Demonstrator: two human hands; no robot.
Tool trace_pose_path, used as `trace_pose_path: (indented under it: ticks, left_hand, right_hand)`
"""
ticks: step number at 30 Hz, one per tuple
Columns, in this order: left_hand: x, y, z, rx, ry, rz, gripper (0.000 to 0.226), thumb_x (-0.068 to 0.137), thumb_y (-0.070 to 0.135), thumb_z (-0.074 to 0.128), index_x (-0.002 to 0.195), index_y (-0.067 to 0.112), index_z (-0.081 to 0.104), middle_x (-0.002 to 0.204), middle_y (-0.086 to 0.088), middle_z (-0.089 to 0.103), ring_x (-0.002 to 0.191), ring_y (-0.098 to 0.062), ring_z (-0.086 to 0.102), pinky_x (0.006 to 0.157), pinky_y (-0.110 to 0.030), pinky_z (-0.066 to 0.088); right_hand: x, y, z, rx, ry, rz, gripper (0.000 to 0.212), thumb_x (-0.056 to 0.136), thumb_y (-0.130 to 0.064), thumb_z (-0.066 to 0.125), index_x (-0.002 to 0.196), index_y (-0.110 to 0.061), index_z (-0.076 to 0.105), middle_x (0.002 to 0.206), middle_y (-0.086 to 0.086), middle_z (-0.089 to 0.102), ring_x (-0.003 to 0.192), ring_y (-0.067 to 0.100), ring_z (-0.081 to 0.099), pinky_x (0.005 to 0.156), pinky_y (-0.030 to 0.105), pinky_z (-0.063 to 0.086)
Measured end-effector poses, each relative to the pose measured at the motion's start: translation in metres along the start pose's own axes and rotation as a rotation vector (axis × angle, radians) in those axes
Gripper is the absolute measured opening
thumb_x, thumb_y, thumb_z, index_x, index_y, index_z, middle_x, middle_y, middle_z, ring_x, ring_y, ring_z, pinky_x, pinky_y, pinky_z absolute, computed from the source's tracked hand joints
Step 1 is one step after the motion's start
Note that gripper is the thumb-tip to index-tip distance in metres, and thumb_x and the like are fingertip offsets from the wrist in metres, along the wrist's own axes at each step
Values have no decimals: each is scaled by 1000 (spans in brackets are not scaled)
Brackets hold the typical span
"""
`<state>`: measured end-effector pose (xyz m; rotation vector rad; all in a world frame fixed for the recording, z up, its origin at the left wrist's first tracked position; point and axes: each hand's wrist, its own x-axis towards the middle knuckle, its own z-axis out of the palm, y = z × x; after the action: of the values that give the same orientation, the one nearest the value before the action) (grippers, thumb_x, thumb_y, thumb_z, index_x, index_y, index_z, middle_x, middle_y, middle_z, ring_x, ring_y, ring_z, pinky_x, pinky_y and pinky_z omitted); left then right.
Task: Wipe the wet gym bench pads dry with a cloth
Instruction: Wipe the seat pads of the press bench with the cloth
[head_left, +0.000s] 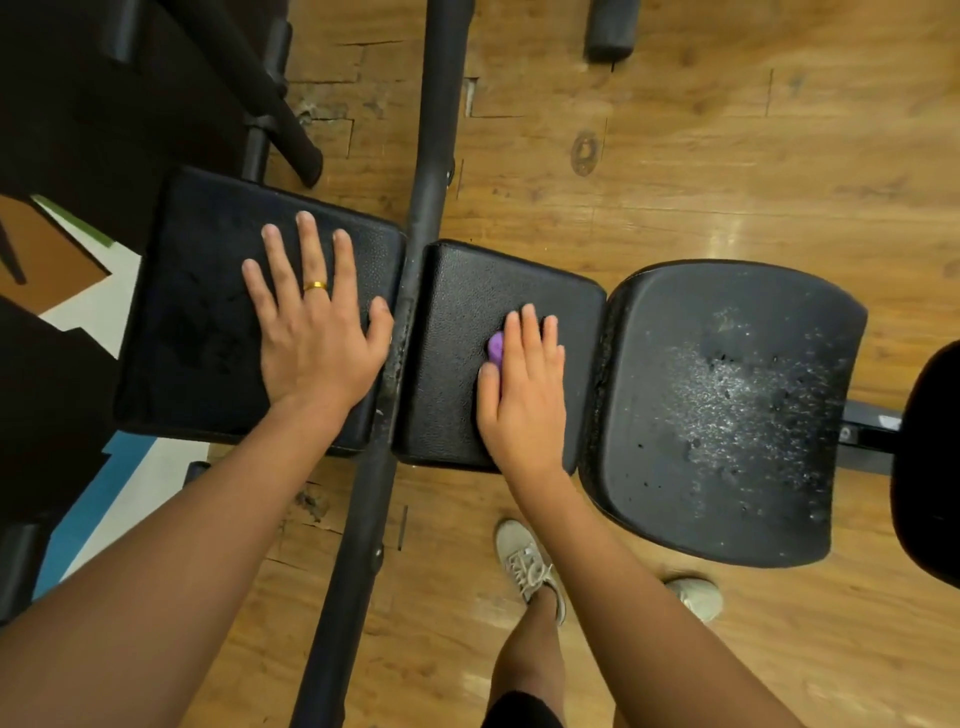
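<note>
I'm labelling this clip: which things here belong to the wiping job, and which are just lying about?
Job: purple cloth, right hand, middle pad, left pad, wet seat pad, left hand.
Lying about: black steel bar, foam roller, sneakers.

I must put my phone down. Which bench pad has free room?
The wide black seat pad beside the right hand is bare, though wet. That hand and the purple cloth crowd the small middle pad; the left hand covers half the square left pad.
</note>
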<state>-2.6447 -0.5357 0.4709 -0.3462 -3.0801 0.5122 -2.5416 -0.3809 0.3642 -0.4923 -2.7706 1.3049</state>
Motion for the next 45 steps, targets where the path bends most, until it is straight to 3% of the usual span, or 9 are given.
trace_pose_path:
  ticks: [6, 11, 15, 20, 24, 30, 36, 39, 45]
  left_hand:
    - [0, -1, 3, -2, 12, 16, 70, 103, 45, 30, 161, 10, 13, 168, -21, 2, 153, -45, 1, 122, -64, 8]
    - [-1, -1, 4, 1, 12, 20, 69, 104, 45, 32, 161, 9, 14, 167, -21, 2, 153, -45, 1, 121, -64, 9]
    - [-1, -1, 5, 2, 13, 16, 70, 103, 45, 32, 161, 10, 14, 167, -21, 3, 153, -45, 1, 121, -64, 9]
    - [-2, -2, 6, -6, 27, 18, 69, 103, 45, 30, 160, 10, 15, 167, -21, 4, 153, -45, 1, 122, -63, 8]
    - [-2, -2, 7, -8, 39, 15, 69, 103, 45, 29, 161, 10, 15, 167, -21, 4, 153, -45, 0, 122, -62, 6]
    - [-1, -1, 6, -8, 38, 15, 70, 102, 46, 28, 161, 10, 14, 167, -22, 4, 153, -46, 1, 122, -63, 7]
    - [-1, -1, 6, -13, 37, 19, 70, 103, 46, 29, 161, 10, 15, 167, -22, 5, 153, -46, 1, 122, -63, 7]
    - [-1, -1, 5, -19, 41, 26, 70, 103, 46, 29, 160, 9, 15, 167, -22, 4, 153, -46, 2, 122, -63, 8]
    - [-1, -2, 5, -19, 37, 21, 70, 103, 46, 29, 160, 9, 15, 167, -22, 4, 153, -46, 2, 121, -64, 9]
  right_hand:
    - [45, -35, 2, 52, 102, 225, 69, 100, -38, 44, 158, -5, 28, 167, 13, 19, 155, 36, 5, 124, 55, 11]
    - [-36, -40, 12, 26, -37, -2, 74, 99, -47, 49, 158, -9, 27, 169, 8, 15, 157, 29, -2, 126, 47, 8]
    - [-59, 0, 7, -36, -59, -149, 63, 102, -40, 46, 156, -9, 35, 167, 8, 23, 157, 28, 7, 126, 45, 14]
    - [6, 36, -7, -19, 119, 105, 56, 104, -29, 36, 152, -1, 38, 162, 17, 30, 153, 40, 16, 124, 53, 18]
    - [40, 37, -10, 78, 185, 239, 57, 104, -24, 36, 154, 3, 32, 163, 18, 27, 154, 41, 9, 125, 51, 14]
    - [-58, 21, 3, 37, 133, 135, 54, 105, -24, 39, 154, -1, 34, 164, 13, 28, 155, 33, 11, 127, 44, 12]
    - [43, 25, -7, 35, 123, 162, 57, 103, -24, 35, 153, 4, 34, 163, 20, 28, 152, 45, 13, 124, 53, 14]
    - [76, 18, -12, 75, 133, 239, 63, 101, -28, 32, 156, 1, 27, 165, 17, 24, 153, 42, 10, 123, 52, 13]
    - [-12, -24, 8, 59, 46, 64, 60, 104, -32, 41, 157, -5, 30, 167, 9, 23, 156, 33, 6, 125, 47, 10]
